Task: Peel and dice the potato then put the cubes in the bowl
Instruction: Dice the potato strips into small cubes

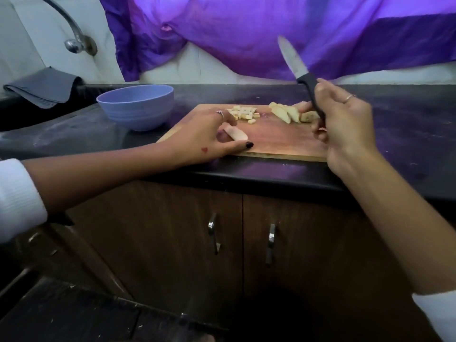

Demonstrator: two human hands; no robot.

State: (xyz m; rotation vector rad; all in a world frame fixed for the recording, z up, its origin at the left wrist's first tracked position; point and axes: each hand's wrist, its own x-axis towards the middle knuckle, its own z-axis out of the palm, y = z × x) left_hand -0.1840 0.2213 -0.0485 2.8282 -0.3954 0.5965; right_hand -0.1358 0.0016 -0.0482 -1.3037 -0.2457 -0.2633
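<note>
Right hand grips knife (tip up-left); left hand holds potato slice.

A purple cloth hangs across the pale wall behind a dark countertop. At far left a curved metal tap juts from the wall above a folded grey towel. Below the counter, brown cabinet doors carry two metal handles.
</note>
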